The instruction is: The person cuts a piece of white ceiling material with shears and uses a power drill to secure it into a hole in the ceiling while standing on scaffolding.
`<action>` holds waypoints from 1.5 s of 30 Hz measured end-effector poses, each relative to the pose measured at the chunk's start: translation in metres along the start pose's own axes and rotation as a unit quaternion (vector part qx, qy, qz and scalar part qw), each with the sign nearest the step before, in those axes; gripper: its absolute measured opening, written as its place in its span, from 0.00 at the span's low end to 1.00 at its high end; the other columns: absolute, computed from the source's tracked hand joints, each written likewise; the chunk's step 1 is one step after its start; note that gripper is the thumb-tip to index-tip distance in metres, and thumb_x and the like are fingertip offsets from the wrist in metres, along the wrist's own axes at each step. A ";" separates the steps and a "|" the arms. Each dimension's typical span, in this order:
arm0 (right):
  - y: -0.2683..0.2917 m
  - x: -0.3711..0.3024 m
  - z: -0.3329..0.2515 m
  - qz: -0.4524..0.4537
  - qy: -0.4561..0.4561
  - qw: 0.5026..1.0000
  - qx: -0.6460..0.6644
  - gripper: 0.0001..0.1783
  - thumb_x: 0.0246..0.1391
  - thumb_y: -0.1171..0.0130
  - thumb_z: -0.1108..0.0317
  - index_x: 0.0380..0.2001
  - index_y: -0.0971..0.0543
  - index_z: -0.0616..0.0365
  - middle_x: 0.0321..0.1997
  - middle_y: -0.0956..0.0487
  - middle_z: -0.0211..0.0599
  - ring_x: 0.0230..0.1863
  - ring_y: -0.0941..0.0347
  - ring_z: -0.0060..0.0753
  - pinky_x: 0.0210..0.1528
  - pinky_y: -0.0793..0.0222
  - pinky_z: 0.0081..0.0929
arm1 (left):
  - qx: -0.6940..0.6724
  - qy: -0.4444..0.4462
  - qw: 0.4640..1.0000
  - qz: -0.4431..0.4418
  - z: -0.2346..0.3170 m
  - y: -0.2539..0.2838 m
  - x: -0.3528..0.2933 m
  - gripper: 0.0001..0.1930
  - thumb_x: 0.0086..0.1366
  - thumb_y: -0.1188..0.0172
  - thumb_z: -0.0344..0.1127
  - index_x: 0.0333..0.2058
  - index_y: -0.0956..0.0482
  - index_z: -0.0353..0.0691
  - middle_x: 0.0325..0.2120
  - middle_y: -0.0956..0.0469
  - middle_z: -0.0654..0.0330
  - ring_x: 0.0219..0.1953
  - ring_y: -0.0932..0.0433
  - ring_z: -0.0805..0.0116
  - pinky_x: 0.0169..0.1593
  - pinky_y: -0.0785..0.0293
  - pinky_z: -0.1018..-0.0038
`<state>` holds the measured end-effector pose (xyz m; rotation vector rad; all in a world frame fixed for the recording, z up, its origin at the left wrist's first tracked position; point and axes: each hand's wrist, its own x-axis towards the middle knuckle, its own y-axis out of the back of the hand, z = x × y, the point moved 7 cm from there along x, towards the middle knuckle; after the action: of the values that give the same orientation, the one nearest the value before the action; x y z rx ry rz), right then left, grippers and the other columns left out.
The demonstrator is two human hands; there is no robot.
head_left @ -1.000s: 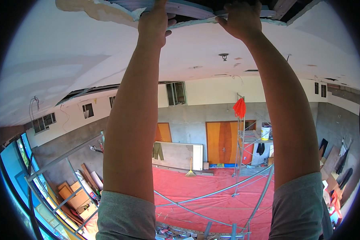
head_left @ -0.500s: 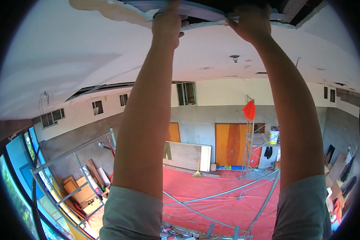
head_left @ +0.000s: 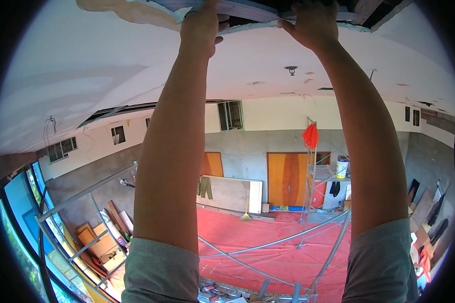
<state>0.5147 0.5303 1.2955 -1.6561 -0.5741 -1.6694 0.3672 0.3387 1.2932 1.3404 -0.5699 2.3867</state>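
Both my arms reach up to a ragged opening (head_left: 247, 22) in the white plasterboard ceiling (head_left: 258, 55). A pale bluish-grey strip (head_left: 245, 10) runs along inside the gap. My left hand (head_left: 199, 31) is closed at the left part of this strip; some fingertips show on its right side, the rest are cut off by the top of the picture. My right hand (head_left: 316, 25) grips the broken plasterboard edge (head_left: 346, 25) farther right, its thumb spread toward the left along the edge and its fingers bent up into the dark opening.
Scaffold bars (head_left: 268, 247) cross below me above a red floor covering (head_left: 237, 230). Another scaffold tower (head_left: 311, 177) holds a white bucket (head_left: 342, 166) and a red cloth (head_left: 310, 135). Boards and boxes (head_left: 98, 237) stand by the windows at left. A sprinkler head (head_left: 290, 69) hangs from the ceiling.
The view has shifted slightly, so the room and both arms sit a little farther left and higher. My right hand's fingers show more clearly. Both hands stay at the opening.
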 end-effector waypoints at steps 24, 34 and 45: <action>-0.007 -0.001 0.003 0.041 0.006 0.998 0.047 0.33 0.55 0.40 0.38 0.52 0.17 0.54 0.56 0.20 0.45 0.65 0.31 0.52 0.76 0.61 0.69 | 0.052 -0.003 0.998 0.016 0.010 0.003 -0.012 0.40 0.67 0.47 0.72 0.59 0.29 0.40 0.44 0.16 0.53 0.46 0.17 0.54 0.49 0.25 0.49; 0.008 0.000 -0.002 0.075 0.038 0.996 -0.014 0.33 0.59 0.40 0.34 0.52 0.17 0.50 0.55 0.18 0.35 0.61 0.25 0.41 0.71 0.50 0.62 | 0.496 -0.179 0.850 -0.013 0.041 0.009 -0.044 0.27 0.61 0.31 0.56 0.45 0.17 0.37 0.38 0.14 0.52 0.41 0.15 0.54 0.49 0.20 0.57; -0.005 -0.007 -0.001 0.130 0.033 0.991 -0.008 0.35 0.53 0.36 0.38 0.51 0.17 0.56 0.55 0.20 0.50 0.65 0.32 0.56 0.77 0.63 0.66 | 0.752 -0.464 0.462 0.075 0.144 0.003 -0.087 0.11 0.57 0.41 0.24 0.37 0.15 0.30 0.35 0.15 0.43 0.40 0.15 0.46 0.49 0.19 0.58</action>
<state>0.5103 0.5338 1.2896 -1.6053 -0.2994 -1.5342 0.5130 0.2555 1.2854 3.2318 1.9014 1.4912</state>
